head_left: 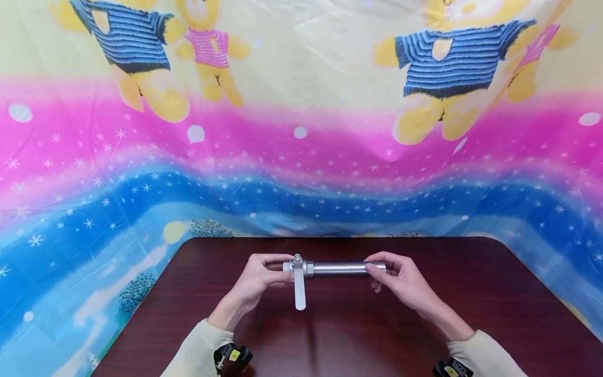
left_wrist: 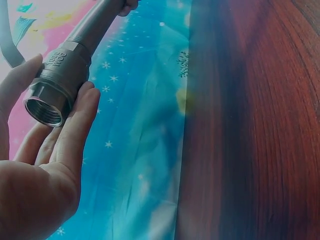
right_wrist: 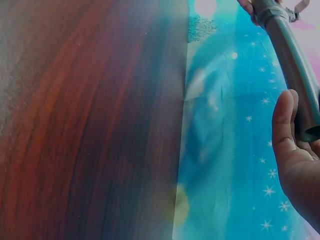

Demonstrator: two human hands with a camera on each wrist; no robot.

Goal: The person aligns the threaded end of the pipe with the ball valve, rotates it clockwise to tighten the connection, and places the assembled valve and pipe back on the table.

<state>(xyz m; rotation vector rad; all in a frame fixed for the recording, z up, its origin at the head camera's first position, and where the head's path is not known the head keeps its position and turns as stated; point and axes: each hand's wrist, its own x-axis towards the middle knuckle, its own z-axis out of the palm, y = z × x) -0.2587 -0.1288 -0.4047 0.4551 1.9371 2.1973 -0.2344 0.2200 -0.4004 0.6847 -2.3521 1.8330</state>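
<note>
A metal ball valve (head_left: 309,268) with a steel pipe (head_left: 340,268) joined to its right side is held level above the table. Its flat lever handle (head_left: 300,290) points toward me. My left hand (head_left: 254,277) grips the valve body at the left end, thumb on the near side and fingers behind. In the left wrist view the threaded opening of the valve body (left_wrist: 60,90) faces the camera. My right hand (head_left: 400,275) grips the pipe near its right end. The pipe's open end (right_wrist: 312,132) shows in the right wrist view, beside the palm.
Below the hands lies a dark red-brown wooden table (head_left: 358,335) with rounded far corners. A printed cloth (head_left: 301,173) with bears and snowflakes hangs behind it and along its sides. A small black device (head_left: 233,357) is strapped at each sleeve cuff.
</note>
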